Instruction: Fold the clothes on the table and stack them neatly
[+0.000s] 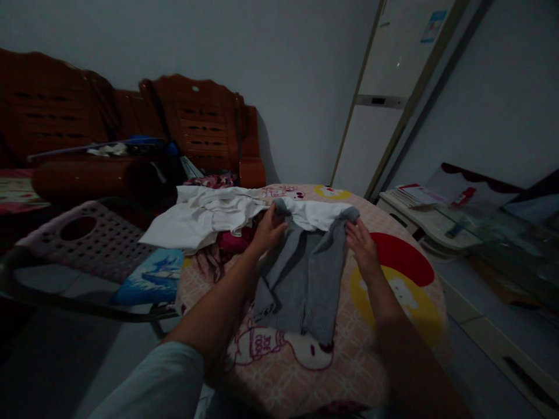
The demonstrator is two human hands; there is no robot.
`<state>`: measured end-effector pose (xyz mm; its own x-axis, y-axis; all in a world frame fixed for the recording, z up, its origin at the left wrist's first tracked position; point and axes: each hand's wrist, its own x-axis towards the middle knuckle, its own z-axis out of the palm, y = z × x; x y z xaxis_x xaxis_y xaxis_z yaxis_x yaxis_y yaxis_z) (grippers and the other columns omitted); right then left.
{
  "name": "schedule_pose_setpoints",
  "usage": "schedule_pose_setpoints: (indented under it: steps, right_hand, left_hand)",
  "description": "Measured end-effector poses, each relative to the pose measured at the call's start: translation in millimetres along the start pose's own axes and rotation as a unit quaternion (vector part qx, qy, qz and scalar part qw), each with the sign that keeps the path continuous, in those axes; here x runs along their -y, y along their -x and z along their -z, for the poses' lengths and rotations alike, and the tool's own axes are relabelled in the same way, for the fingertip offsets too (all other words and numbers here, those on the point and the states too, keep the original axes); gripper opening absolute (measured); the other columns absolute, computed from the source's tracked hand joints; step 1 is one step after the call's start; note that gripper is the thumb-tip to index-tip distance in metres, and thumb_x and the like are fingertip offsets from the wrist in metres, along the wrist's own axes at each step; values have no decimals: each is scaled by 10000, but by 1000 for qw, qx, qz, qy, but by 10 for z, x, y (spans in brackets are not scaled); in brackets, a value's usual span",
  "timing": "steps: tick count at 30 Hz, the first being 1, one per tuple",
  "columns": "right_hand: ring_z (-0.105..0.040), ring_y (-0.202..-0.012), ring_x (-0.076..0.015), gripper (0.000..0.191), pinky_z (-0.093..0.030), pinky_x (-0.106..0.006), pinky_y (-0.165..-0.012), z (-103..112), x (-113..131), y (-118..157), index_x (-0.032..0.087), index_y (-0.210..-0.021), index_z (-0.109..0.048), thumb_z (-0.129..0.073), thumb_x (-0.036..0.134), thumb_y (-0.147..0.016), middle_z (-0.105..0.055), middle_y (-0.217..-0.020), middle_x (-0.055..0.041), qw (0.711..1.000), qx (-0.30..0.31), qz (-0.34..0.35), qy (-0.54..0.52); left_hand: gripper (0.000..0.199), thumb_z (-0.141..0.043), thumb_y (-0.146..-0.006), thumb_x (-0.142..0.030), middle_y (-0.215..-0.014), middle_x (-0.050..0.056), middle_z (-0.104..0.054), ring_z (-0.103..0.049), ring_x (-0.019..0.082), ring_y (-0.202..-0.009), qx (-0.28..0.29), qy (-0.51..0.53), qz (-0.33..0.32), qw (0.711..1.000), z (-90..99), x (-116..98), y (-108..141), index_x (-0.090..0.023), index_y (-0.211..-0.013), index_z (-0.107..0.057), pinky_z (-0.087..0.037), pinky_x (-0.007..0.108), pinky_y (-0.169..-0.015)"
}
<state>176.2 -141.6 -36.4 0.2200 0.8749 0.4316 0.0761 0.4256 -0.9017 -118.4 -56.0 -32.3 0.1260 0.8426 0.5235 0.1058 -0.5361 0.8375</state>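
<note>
In the foreground, a pale sleeve [152, 378] is worn on the left arm, and the near part of a rounded desk [358, 366], pink-patterned with cartoon figures, is seen below it. On the desk, between the two forearms, a grey garment [321, 273] is laid with its ribbed ends toward the viewer. Its far edge, where a white band is shown, is held at both corners: the left corner is pinched by the left hand [268, 231], the right corner by the right hand [361, 241], whose thumb is largely hidden. To the left, a dark red cloth [236, 240] is partly covered by white clothing [205, 212]; beside the desk, a woven-backed chair [87, 241] and a blue printed item [152, 276] are placed. Farther off, papers [413, 195] are stacked at right, and carved wooden seating [196, 116] and a tall white unit [375, 139] are set near the wall [301, 75].
</note>
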Motion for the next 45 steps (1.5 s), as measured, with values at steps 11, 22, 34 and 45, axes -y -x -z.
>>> schedule_pose_setpoints:
  steps: [11, 22, 34, 45]
  right_hand:
    - [-669, -944, -243, 435, -485, -366, -881, -575, 66, 356, 184, -1370, -578, -484, 297, -961, -728, -1068, -125, 832, 296, 109, 457]
    - [-666, -763, -218, 351, -425, -284, -682, -478, 108, 236, 191, -798, -709, -485, 407, -960, -742, -810, -103, 804, 137, 45, 577]
    - [-618, -695, -245, 304, -420, -327, -641, 672, -88, -39, 146, -726, -738, -607, 416, -774, -722, -771, -154, 812, -207, -170, 518]
    - [-620, -819, -225, 193, -433, -298, -742, 292, -118, 19, 169, -818, -726, -622, 321, -757, -727, -840, -95, 852, -18, -52, 520]
  left_hand:
    - [453, -674, -734, -181, -1202, 225, -625, -550, 398, -1193, 180, -327, 15, 928, -493, -99, 358, -110, -1178, -618, -384, 513, -1069]
    - [207, -537, -719, -128, -854, 85, -692, -639, 235, -841, 12, -266, 115, 957, -71, -40, 85, -142, -871, -677, -475, 335, -829]
    - [411, -461, -669, -43, -1038, 79, -721, -643, 231, -1013, -159, -265, 125, 943, 322, 62, 27, -163, -1003, -668, -468, 344, -947]
    - [223, -616, -762, -285, -918, 117, -720, -641, 275, -912, -36, -346, 147, 926, 248, 161, 34, -154, -928, -686, -469, 346, -839]
